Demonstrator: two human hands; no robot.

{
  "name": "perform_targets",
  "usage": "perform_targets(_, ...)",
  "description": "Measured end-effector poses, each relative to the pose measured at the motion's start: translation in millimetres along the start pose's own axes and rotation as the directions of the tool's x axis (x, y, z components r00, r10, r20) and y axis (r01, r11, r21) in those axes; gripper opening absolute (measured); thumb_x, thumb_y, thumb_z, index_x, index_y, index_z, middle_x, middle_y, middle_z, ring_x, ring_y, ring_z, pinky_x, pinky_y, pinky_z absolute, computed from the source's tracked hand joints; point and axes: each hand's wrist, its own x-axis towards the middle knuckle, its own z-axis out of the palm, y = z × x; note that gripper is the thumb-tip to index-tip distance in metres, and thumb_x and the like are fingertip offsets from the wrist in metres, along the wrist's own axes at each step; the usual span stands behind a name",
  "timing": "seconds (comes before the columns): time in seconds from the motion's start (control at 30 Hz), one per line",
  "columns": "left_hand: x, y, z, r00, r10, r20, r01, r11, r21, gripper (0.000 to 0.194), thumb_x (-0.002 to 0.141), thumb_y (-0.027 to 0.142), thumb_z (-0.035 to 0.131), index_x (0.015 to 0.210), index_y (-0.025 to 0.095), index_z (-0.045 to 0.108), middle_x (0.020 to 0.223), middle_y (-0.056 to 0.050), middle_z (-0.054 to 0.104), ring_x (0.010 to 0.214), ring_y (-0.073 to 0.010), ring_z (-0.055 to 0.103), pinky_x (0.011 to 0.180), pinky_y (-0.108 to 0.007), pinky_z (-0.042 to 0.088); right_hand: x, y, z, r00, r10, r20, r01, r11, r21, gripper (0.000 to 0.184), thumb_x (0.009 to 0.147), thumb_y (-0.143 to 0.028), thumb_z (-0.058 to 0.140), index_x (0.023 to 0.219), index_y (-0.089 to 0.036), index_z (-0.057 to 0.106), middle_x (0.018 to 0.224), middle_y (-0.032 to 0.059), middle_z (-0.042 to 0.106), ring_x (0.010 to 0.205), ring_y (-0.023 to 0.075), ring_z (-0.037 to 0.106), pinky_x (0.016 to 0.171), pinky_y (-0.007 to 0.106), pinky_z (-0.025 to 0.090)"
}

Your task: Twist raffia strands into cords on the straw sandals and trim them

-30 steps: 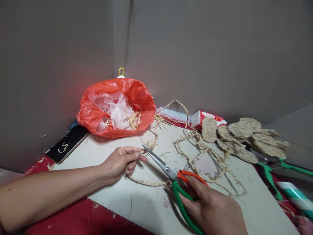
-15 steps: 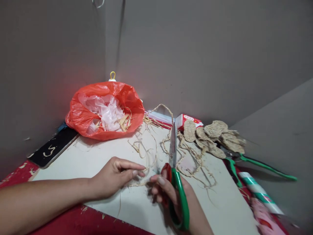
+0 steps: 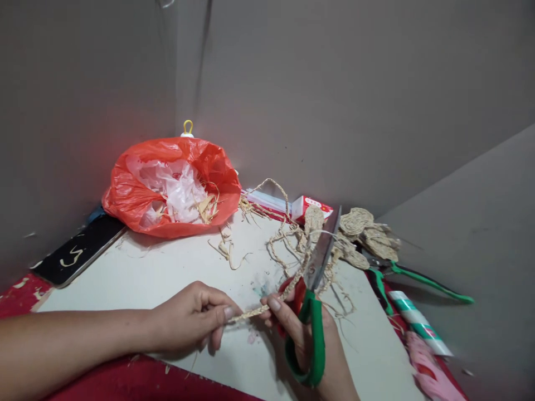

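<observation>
A thin braided straw cord (image 3: 249, 314) runs between my two hands above the white board (image 3: 137, 278). My left hand (image 3: 200, 316) pinches one end of it between thumb and fingers. The thumb and fingers of my right hand (image 3: 292, 320) grip the cord farther along, and it trails on past them to the back right. Scissors (image 3: 312, 334) with green and red handles also hang in my right hand, their blades closed and pointing up. Behind the blades lie a tangle of braided cord (image 3: 276, 245) and several coiled, sewn straw pieces (image 3: 355, 221).
An orange-red plastic bag (image 3: 125, 206) holding white plastic and straw scraps sits at the back left. Beside it is a black phone (image 3: 83, 250). Green-handled pliers (image 3: 430, 284), a striped tube (image 3: 420, 320) and a red-white box (image 3: 307, 207) lie along the right and back.
Both hands now hold the cord stretched between them. The scissors have tilted to the right, and the loose strand before my hands has been drawn away. The view has shifted slightly.
</observation>
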Motion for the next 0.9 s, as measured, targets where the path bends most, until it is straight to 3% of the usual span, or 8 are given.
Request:
perform_targets(0.13,-1.7,10.6,1.7,0.988,-0.092,0.121,0.094,0.995,-0.015,0.039,0.081,0.05,0.056,0.082,0.013,0.066,0.06,-0.001,0.06,0.046,-0.0063,0.043,0.047,-0.018,0.035,-2.4,-6.9,-2.4,0.994,-0.099,-0.04,0.092,0.987,-0.134,0.033,0.069,-0.049,0.067,0.069,-0.018,0.057,0.06,0.0057,0.065,0.054,0.0192,0.061,0.054,0.029,0.052)
perform_targets(0.23,-1.7,11.6,0.2,0.996,0.031,0.086,-0.048,0.979,0.197,0.029,0.083,0.04,0.056,0.076,0.015,0.067,0.064,-0.002,0.062,0.056,-0.009,0.049,0.055,-0.019,0.038,-3.8,-7.4,-3.2,0.988,-0.145,-0.057,0.135,0.979,-0.15,0.031,0.07,-0.048,0.066,0.065,-0.019,0.056,0.058,0.0046,0.064,0.051,0.0182,0.059,0.051,0.028,0.05)
perform_targets(0.33,0.2,5.4,-3.8,0.948,0.312,0.054,-0.283,0.759,0.587,0.022,0.084,0.032,0.055,0.071,0.019,0.067,0.061,-0.002,0.061,0.062,-0.0126,0.05,0.067,-0.024,0.039,-1.7,-1.6,-6.8,0.985,-0.161,-0.057,0.154,0.982,-0.109,0.028,0.072,-0.044,0.067,0.067,-0.018,0.057,0.059,0.0043,0.063,0.053,0.0178,0.059,0.051,0.027,0.049)
perform_targets(0.4,1.5,1.4,-6.4,0.895,0.439,0.079,-0.351,0.582,0.734,0.022,0.085,0.029,0.053,0.068,0.019,0.064,0.057,-0.002,0.059,0.057,-0.0125,0.047,0.073,-0.028,0.039,2.3,3.6,-11.7,0.987,-0.153,-0.056,0.152,0.988,-0.017,0.024,0.073,-0.04,0.068,0.073,-0.018,0.059,0.064,0.0043,0.064,0.056,0.0174,0.06,0.054,0.027,0.05)
perform_targets(0.57,1.0,2.5,-12.9,0.815,0.558,0.156,-0.394,0.335,0.856,0.023,0.089,0.02,0.044,0.073,0.017,0.06,0.061,-0.001,0.06,0.056,-0.0112,0.046,0.077,-0.031,0.036,15.9,11.4,-23.0,0.979,-0.08,-0.186,0.133,0.948,0.289,0.023,0.071,-0.034,0.073,0.08,-0.018,0.059,0.071,0.0016,0.064,0.053,0.0131,0.058,0.049,0.025,0.048)
perform_targets(0.77,-2.2,4.9,-27.9,0.658,0.703,0.27,-0.304,-0.081,0.949,0.02,0.086,0.01,0.044,0.087,0.016,0.063,0.059,-0.001,0.059,0.055,-0.0123,0.046,0.067,-0.032,0.031,23.1,14.7,-20.8,0.972,0.008,-0.235,0.11,0.869,0.482,0.023,0.067,-0.029,0.077,0.08,-0.018,0.063,0.072,-0.0003,0.066,0.056,0.0099,0.058,0.05,0.02,0.048)
perform_targets(0.83,-2.5,3.3,-28.9,0.644,0.701,0.306,-0.291,-0.145,0.946,0.021,0.086,0.009,0.043,0.09,0.016,0.063,0.059,-0.002,0.059,0.053,-0.0124,0.045,0.064,-0.031,0.03,24.1,15.3,-20.0,0.972,0.043,-0.233,0.091,0.841,0.534,0.023,0.064,-0.028,0.079,0.078,-0.017,0.063,0.071,-0.0006,0.066,0.056,0.0087,0.057,0.05,0.019,0.048)
perform_targets(0.9,-2.8,2.4,-26.4,0.675,0.675,0.3,-0.308,-0.112,0.945,0.023,0.087,0.01,0.041,0.087,0.015,0.063,0.059,-0.002,0.059,0.052,-0.0125,0.044,0.06,-0.031,0.029,24.9,15.7,-20.0,0.975,0.063,-0.215,0.071,0.823,0.563,0.024,0.064,-0.027,0.08,0.078,-0.017,0.064,0.071,-0.0006,0.066,0.055,0.0087,0.057,0.05,0.018,0.048)
